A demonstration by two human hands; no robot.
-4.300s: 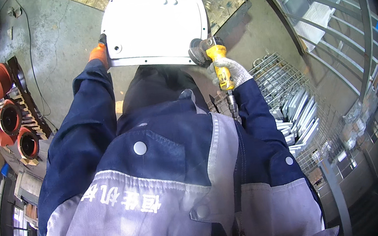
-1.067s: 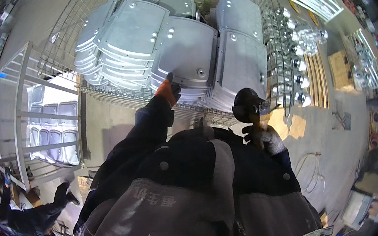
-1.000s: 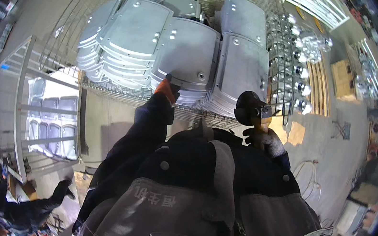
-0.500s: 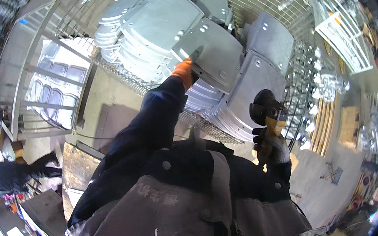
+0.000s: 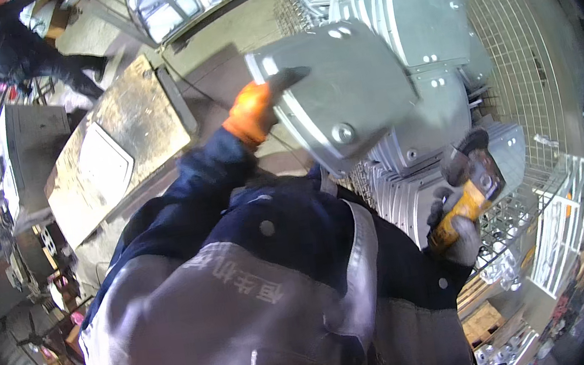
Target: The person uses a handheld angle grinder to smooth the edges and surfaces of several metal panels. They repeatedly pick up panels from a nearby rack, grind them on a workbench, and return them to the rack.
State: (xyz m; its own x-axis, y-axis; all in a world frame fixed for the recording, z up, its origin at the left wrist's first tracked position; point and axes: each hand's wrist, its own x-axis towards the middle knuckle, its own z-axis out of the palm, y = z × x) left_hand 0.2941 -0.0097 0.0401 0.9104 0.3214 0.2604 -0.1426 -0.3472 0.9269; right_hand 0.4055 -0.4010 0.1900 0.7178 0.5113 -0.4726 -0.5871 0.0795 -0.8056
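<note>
Both hands are gripping: the left hand (image 5: 252, 112) is pinching a flat grey cast-metal cover plate (image 5: 339, 94) by its edge above the stacked covers (image 5: 427, 29); it looks rigid, heavy, sharp-rimmed. The right hand (image 5: 455, 230) is clamping a yellow angle grinder (image 5: 473, 183).

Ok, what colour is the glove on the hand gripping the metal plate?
Orange with dark fingertips, on the left hand, head view.
</note>
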